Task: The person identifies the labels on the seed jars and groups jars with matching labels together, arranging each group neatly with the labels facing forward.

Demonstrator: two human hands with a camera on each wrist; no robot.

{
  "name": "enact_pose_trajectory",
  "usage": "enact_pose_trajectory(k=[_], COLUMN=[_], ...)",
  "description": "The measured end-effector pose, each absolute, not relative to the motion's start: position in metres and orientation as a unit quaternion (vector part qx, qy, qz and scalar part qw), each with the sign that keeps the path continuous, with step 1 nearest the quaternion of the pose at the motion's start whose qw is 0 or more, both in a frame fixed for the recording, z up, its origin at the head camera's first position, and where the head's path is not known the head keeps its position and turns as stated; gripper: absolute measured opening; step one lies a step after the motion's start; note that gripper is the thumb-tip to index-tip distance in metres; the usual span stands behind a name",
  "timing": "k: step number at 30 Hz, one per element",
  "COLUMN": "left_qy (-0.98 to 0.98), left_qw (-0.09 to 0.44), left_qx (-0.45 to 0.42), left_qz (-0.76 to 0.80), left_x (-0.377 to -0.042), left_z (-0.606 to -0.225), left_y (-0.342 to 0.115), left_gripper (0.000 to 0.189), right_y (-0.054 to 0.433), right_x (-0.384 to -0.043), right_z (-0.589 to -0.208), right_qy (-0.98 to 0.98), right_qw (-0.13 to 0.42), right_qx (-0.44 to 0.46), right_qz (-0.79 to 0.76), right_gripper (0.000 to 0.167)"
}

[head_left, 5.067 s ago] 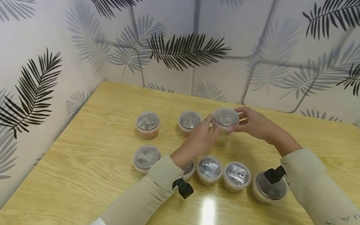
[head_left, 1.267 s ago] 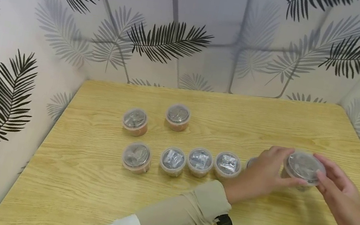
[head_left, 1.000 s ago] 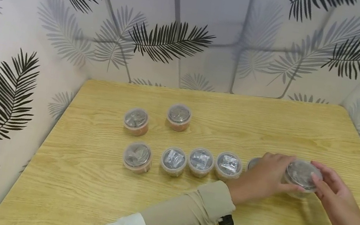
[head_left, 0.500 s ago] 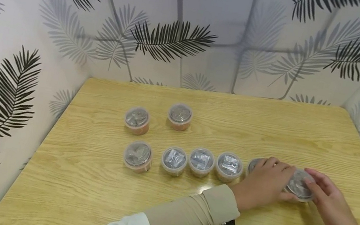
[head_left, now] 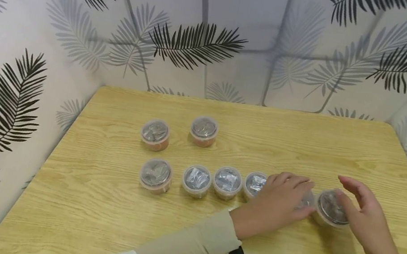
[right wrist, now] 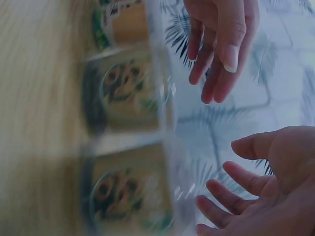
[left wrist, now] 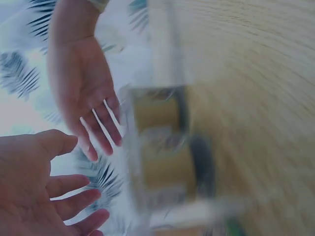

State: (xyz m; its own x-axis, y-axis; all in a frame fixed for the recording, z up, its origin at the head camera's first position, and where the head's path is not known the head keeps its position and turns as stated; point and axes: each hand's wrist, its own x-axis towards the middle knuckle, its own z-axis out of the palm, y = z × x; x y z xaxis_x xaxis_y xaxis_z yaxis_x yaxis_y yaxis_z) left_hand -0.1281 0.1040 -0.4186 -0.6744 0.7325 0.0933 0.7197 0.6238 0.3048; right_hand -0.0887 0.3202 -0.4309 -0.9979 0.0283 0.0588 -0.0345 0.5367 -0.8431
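Plastic tub [head_left: 307,200] partly behind left hand [head_left: 277,200]

Widest room: bare table [head_left: 295,138] upper centre to right, behind the front row of tubs [head_left: 227,181], wall [head_left: 253,79] caps it. Row blocks mid-frame; slim gap left of centre, right of its leftmost tub [head_left: 155,175]. Two back tubs [head_left: 204,129] upper left of centre, gap between. Left hand [head_left: 278,199] and left sleeve [head_left: 187,244] obstruct lower centre; right hand [head_left: 365,214] blocks rightmost tub's [head_left: 331,207] right side.
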Motion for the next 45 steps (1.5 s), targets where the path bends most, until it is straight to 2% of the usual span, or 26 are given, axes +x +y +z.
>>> enact_pose_trajectory(k=[5, 10, 16, 23, 28, 32, 40, 45], left_qy=[0.9, 0.898, 0.907, 0.908, 0.908, 0.907, 0.903, 0.894], left_qw=[-0.013, -0.033, -0.043, -0.087, -0.097, -0.08, -0.02, 0.009], left_qx=[0.375, 0.323, 0.219, 0.146, 0.106, 0.071, 0.007, 0.002], left_qz=[0.221, 0.296, 0.357, 0.383, 0.394, 0.408, 0.429, 0.449], left_x=[-0.129, -0.128, -0.125, -0.122, -0.114, -0.108, -0.104, -0.106], left_z=[-0.4, -0.388, -0.393, -0.412, -0.425, -0.434, -0.447, -0.459], left_y=[0.045, -0.014, -0.083, -0.143, -0.166, -0.174, -0.182, -0.184], left_gripper=[0.046, 0.04, 0.037, 0.035, 0.038, 0.045, 0.054, 0.055], right_y=[0.272, 0.219, 0.161, 0.112, 0.083, 0.063, 0.03, 0.018], right_x=[-0.098, -0.108, -0.111, -0.116, -0.128, -0.141, -0.156, -0.159], right_z=[-0.407, -0.402, -0.408, -0.406, -0.406, -0.411, -0.427, -0.431], right_qy=[-0.898, -0.909, -0.909, -0.91, -0.905, -0.906, -0.928, -0.93], right_qw=[0.05, 0.046, 0.019, 0.033, 0.053, 0.054, -0.007, -0.02], right_qx=[0.085, 0.173, 0.234, 0.289, 0.329, 0.349, 0.341, 0.34], right_qz=[0.429, 0.376, 0.343, 0.296, 0.265, 0.234, 0.149, 0.139], right_gripper=[0.044, 0.041, 0.044, 0.046, 0.047, 0.052, 0.067, 0.067])
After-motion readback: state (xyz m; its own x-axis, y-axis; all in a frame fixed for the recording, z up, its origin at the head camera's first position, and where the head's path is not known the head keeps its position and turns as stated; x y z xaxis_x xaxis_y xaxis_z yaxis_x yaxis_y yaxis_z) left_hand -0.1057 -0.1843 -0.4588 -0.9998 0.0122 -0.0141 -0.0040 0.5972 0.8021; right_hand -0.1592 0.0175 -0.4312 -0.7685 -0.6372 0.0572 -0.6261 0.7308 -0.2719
